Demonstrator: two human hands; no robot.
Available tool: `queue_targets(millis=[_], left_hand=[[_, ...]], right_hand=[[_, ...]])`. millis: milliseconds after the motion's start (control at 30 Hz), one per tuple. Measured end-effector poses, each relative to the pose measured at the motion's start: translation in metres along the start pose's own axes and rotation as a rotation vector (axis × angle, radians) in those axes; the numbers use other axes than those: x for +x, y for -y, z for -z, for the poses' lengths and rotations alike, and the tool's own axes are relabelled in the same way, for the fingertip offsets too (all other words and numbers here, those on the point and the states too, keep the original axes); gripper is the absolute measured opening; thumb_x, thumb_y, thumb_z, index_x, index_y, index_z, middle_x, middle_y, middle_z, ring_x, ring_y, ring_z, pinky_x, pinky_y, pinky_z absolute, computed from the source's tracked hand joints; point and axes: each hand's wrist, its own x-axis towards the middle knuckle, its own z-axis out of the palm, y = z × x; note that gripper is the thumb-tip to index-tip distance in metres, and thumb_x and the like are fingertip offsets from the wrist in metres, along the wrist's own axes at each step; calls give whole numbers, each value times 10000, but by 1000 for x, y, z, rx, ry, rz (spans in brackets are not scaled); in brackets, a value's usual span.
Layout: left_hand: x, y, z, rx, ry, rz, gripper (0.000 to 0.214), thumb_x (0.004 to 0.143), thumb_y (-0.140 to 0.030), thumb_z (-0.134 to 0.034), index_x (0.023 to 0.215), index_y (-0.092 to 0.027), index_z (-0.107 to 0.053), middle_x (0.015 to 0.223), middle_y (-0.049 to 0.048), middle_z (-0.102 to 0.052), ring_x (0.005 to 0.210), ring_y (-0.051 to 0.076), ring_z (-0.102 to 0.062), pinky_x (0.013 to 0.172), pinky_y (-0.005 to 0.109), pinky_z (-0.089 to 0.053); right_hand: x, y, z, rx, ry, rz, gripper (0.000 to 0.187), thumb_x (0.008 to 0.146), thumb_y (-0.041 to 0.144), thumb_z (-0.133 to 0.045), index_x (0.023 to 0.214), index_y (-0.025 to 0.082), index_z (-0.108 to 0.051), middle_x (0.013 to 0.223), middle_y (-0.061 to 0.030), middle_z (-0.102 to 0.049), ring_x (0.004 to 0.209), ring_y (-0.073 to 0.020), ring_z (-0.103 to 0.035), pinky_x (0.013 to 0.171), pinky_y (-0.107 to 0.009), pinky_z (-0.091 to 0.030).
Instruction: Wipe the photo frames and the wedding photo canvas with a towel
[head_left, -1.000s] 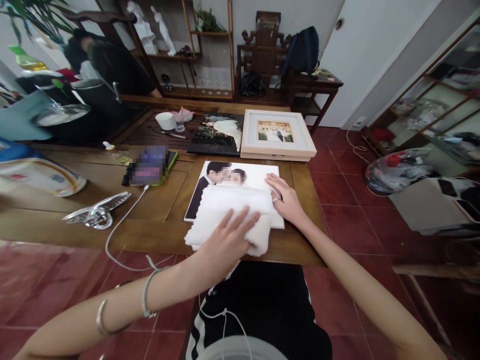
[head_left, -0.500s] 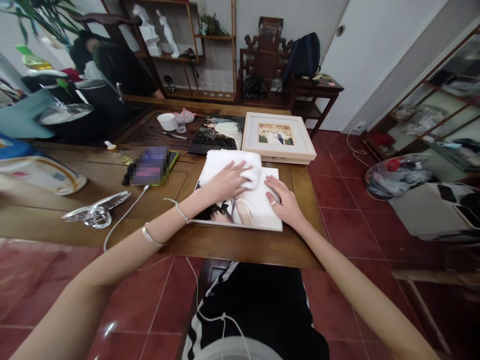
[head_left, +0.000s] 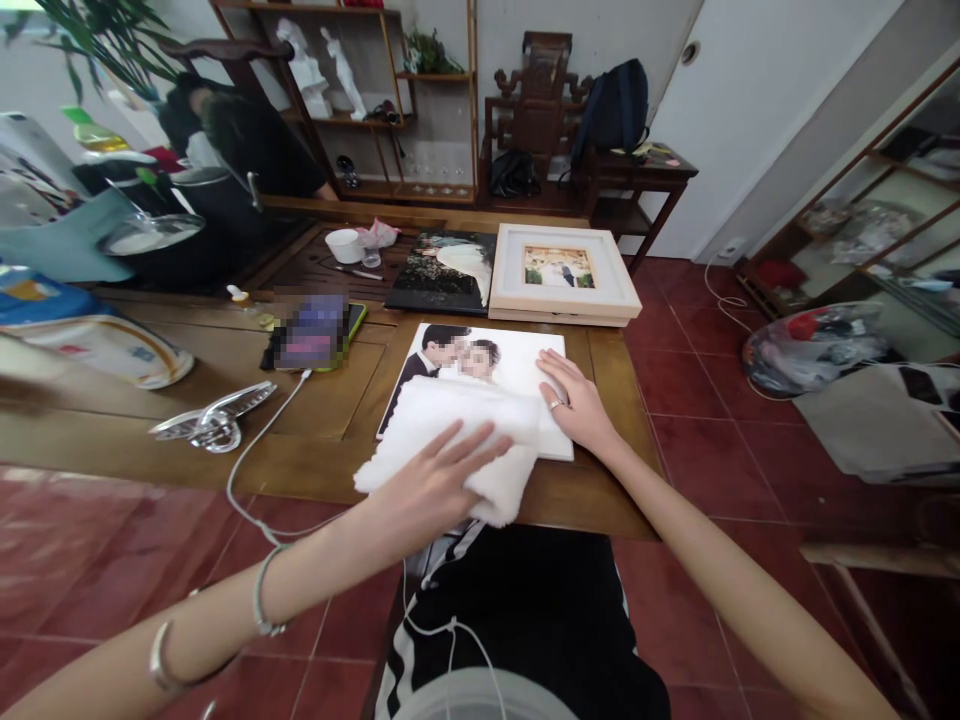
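A flat photo panel [head_left: 517,352] showing a couple lies on the wooden table in front of me. Over its lower part and past its front edge is a fluffy white cloth [head_left: 420,415]. My left hand [head_left: 450,470] rests on this cloth with fingers stretched and spread, pressing it from above; its thumb is partly hidden. At the panel's right edge, my right hand [head_left: 574,400] lies flat with fingers extended, touching the white surface. It wears a ring and holds nothing.
Behind the panel are a dark photo board [head_left: 442,270] and a light-framed picture [head_left: 517,300]. Leftward lie a phone [head_left: 311,330] with a white cable, a silver claw clip [head_left: 214,415] and a blue-white package [head_left: 97,335]. A person's dark sleeve [head_left: 262,140] shows beyond.
My left hand and the white cloth have slid toward me over the panel, uncovering the couple's heads at its top. My right hand stays on the right edge.
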Motion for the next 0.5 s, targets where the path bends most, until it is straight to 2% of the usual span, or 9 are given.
queue_targets(millis=[67, 200, 333, 433, 500], left_hand=[[8, 17, 2, 40, 36, 35, 73, 856, -173, -703, 856, -211, -766, 1532, 65, -441, 1439, 316, -368, 1194, 525, -287], [35, 63, 8, 130, 143, 123, 245, 850, -57, -636, 1026, -185, -748, 1528, 98, -436, 1439, 291, -372, 1163, 503, -344], [57, 104, 6, 180, 130, 178, 290, 869, -50, -587, 1102, -158, -722, 1544, 137, -402, 1447, 288, -359, 1163, 513, -322], [64, 123, 2, 192, 114, 171, 251, 888, -83, -585, 1093, -137, -721, 1543, 153, -400, 1458, 297, -335, 1174, 515, -294], [63, 126, 1, 187, 130, 152, 225, 903, -101, -578, 1072, -131, -725, 1531, 154, -419, 1459, 294, -333, 1171, 501, -308]], right_hand=[[0, 0, 1, -2, 7, -9, 389, 920, 289, -505, 1276, 224, -647, 1414, -95, -585, 1386, -253, -463, 1175, -514, -353], [0, 2, 2, -13, 20, -31, 391, 922, 288, -502, 1277, 215, -647, 1420, -98, -579, 1392, -255, -456, 1182, -510, -346], [-1, 3, 3, -20, 25, -22, 394, 929, 299, -499, 1283, 205, -643, 1414, -104, -583, 1393, -257, -454, 1181, -519, -348], [-1, 2, 3, -23, 15, -13, 398, 930, 297, -494, 1283, 189, -643, 1411, -113, -584, 1388, -256, -461, 1179, -515, -353], [-1, 2, 2, -18, 12, -14, 393, 929, 297, -501, 1283, 207, -644, 1411, -100, -586, 1387, -255, -462, 1180, -518, -352]])
